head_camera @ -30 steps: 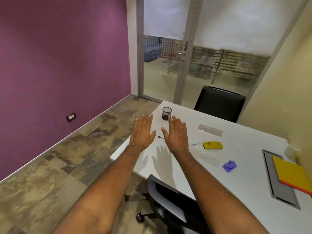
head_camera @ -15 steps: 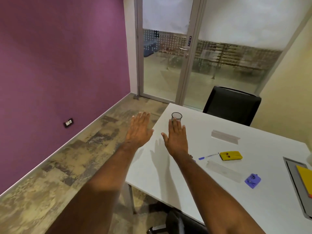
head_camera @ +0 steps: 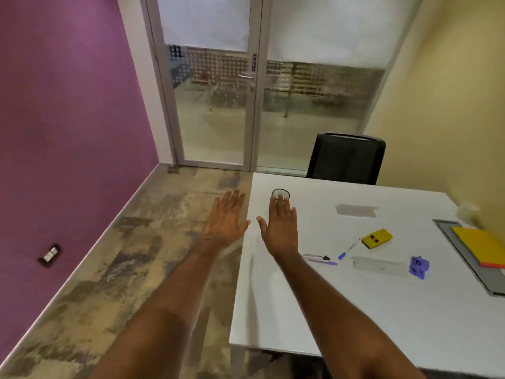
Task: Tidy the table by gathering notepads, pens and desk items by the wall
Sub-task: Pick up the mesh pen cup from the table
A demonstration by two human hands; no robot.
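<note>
Both my hands are stretched out flat, palms down, holding nothing. My left hand [head_camera: 225, 220] hovers over the floor just left of the white table [head_camera: 314, 310]. My right hand [head_camera: 281, 227] is above the table's left part, its fingertips in front of a black mesh pen cup [head_camera: 281, 192]. To the right lie a pair of pens [head_camera: 319, 259], a blue pen [head_camera: 348, 249], a yellow stapler-like item [head_camera: 377, 238], two clear rulers or cases [head_camera: 378, 265] [head_camera: 356, 209], and a purple small item [head_camera: 418, 266]. A yellow and orange notepad [head_camera: 481, 246] rests by the yellow wall.
A grey cable tray lid [head_camera: 464, 253] is set into the table under the notepad. A black chair [head_camera: 345, 158] stands at the far side. A glass door [head_camera: 213, 105] and a purple wall [head_camera: 68, 119] bound the patterned floor on the left.
The view has swung left and closer to the table's corner. My hands have stayed flat and outstretched, and the left one now hangs beyond the table edge. The pens beside my right wrist have come into sight.
</note>
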